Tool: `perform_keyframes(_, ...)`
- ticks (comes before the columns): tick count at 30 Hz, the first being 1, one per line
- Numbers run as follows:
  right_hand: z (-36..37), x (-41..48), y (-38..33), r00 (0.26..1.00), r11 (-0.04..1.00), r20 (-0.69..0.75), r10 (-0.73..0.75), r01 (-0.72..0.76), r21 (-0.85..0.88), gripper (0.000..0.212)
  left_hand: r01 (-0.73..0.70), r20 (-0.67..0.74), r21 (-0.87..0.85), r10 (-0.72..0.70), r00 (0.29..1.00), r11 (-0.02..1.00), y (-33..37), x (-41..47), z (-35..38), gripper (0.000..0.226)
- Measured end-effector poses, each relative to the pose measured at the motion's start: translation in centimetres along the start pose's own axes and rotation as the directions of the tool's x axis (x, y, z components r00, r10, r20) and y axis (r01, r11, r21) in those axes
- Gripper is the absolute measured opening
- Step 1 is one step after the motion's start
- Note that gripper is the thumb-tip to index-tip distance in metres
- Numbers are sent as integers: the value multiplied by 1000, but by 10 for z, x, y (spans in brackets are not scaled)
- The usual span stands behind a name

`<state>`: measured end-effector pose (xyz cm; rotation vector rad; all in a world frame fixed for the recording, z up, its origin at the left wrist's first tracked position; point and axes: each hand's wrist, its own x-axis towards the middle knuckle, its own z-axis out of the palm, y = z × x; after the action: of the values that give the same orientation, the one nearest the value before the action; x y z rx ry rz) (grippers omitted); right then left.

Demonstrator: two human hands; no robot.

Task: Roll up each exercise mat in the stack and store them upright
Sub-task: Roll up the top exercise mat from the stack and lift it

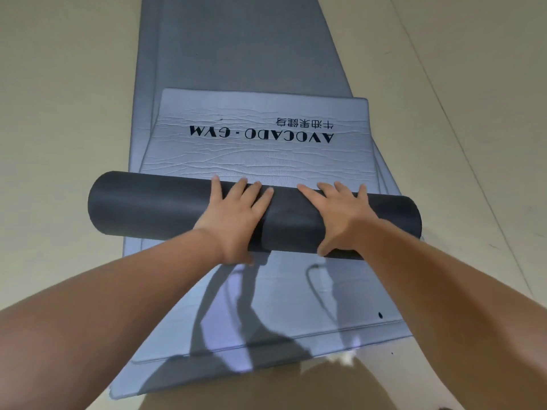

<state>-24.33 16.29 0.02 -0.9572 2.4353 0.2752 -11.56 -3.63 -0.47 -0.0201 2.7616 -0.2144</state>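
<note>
A thick dark grey roll (142,205) of exercise mat lies crosswise on the stack of flat mats (281,306). Its unrolled end (266,155), light grey with "AVOCADO GYM" printed upside down, stretches a short way beyond the roll. My left hand (236,214) presses flat on top of the roll near its middle, thumb tucked under the near side. My right hand (340,214) rests the same way just to the right, fingers spread over the far side. Both palms lie on the roll with fingers apart.
The flat grey mats (236,48) run lengthwise away from me on a pale beige floor (59,99). Floor seams cross at the right (461,143). My brown-clad knee (266,389) is at the bottom edge. Shadows fall across the near mat.
</note>
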Motion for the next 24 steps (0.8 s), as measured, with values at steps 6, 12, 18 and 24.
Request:
perform_keyframes(6, -2, 0, -9, 993, 996, -91, 69, -63, 66, 126, 156, 161, -85, -141, 977, 984, -2, 29, -5, 160)
perform_keyframes(12, 41, -6, -28, 937, 992, -336, 91, -114, -49, 128, 121, 211, -153, -88, 974, 981, -28, 75, -25, 142)
perform_keyframes(18, 38, 28, -13, 941, 987, -330, 79, -120, -105, 143, 137, 265, -176, -87, 960, 975, -39, 93, -33, 143)
perform_keyframes(24, 14, 43, 2, 947, 994, -319, 43, -73, -82, 132, 120, 35, -83, -117, 992, 989, -32, 66, -6, 144)
